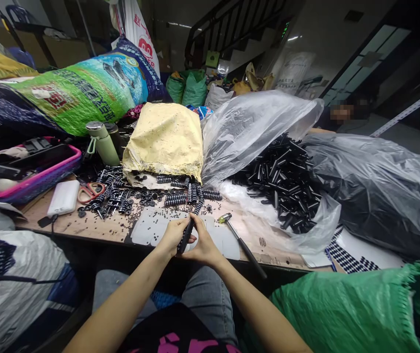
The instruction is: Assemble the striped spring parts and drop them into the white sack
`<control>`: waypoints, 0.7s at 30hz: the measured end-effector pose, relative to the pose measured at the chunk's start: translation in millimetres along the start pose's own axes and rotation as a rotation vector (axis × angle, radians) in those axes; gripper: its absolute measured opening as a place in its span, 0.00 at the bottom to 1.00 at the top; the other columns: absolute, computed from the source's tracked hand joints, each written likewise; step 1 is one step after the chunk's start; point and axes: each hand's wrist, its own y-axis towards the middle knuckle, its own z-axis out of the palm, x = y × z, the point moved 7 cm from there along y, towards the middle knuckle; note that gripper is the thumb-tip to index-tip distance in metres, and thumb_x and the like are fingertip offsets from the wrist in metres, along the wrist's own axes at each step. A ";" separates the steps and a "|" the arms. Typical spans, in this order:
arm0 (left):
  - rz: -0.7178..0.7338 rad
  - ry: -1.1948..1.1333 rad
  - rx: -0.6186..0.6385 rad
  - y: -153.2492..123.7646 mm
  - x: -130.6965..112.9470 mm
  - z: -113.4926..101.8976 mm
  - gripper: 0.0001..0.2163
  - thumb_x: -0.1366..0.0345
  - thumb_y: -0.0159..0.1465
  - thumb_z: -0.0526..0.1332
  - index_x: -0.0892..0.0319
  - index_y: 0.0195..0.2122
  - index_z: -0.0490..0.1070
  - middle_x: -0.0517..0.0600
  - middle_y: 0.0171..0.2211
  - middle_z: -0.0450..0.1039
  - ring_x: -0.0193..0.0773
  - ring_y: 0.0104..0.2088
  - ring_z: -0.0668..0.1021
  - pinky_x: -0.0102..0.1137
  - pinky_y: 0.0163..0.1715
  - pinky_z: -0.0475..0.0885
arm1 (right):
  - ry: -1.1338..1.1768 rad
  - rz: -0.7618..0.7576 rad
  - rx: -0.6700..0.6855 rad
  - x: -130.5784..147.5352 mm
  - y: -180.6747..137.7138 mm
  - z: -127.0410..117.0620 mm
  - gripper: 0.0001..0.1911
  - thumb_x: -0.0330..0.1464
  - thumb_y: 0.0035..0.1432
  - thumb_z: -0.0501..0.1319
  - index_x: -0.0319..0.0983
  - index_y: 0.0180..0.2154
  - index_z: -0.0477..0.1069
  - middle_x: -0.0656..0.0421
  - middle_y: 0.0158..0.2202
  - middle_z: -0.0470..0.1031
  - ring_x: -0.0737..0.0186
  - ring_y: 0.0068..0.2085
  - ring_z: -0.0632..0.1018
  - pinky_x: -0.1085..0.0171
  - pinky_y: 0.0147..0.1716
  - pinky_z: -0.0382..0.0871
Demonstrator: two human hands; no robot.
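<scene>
Brown wooden counter (279, 255), small black parts (147, 197) scattered; dark railed staircase (228, 32), upper centre. Left hand (174, 236), right hand (205, 243) both gripping slim black bar (185, 237), lower centre.

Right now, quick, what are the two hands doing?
Left hand: closed, holding a long black piece.
Right hand: closed on the same long black piece, thumb near its far end.

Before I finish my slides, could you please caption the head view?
Left hand and right hand hold a slim black piece at a cluttered workbench, a hammer lying to their right.
</scene>
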 end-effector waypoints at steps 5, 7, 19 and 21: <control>0.120 0.070 0.018 3.9 5.8 -7.1 0.14 0.57 0.55 0.57 0.64 0.35 0.70 0.50 0.23 0.70 0.34 0.24 0.74 0.31 0.27 0.72 | -0.048 0.016 -0.038 -15.1 -4.1 4.4 0.55 0.32 0.29 0.68 0.40 0.57 0.42 0.49 0.56 0.51 0.50 0.57 0.56 0.53 0.56 0.52; 0.342 0.307 -0.013 1.9 3.6 -10.1 0.16 0.59 0.55 0.57 0.61 0.43 0.69 0.52 0.32 0.69 0.37 0.33 0.74 0.35 0.36 0.71 | -0.083 0.019 -0.065 -27.8 -6.0 10.5 0.53 0.32 0.31 0.67 0.39 0.57 0.41 0.48 0.56 0.50 0.49 0.58 0.55 0.51 0.56 0.52; 1.009 1.506 0.013 6.8 29.4 -0.5 0.20 0.78 0.58 0.46 0.60 0.49 0.65 0.57 0.40 0.69 0.42 0.39 0.71 0.38 0.37 0.66 | -0.713 0.568 -0.390 -107.3 -72.0 -98.4 0.18 0.39 0.52 0.54 0.35 0.42 0.63 0.42 0.45 0.62 0.42 0.51 0.62 0.45 0.46 0.56; 1.028 1.538 -0.001 5.5 25.6 -2.8 0.20 0.78 0.58 0.46 0.60 0.49 0.65 0.57 0.41 0.70 0.44 0.40 0.71 0.40 0.37 0.64 | -0.740 0.640 -0.363 -111.4 -83.9 -120.1 0.12 0.38 0.56 0.49 0.37 0.33 0.64 0.46 0.36 0.67 0.45 0.42 0.69 0.49 0.40 0.60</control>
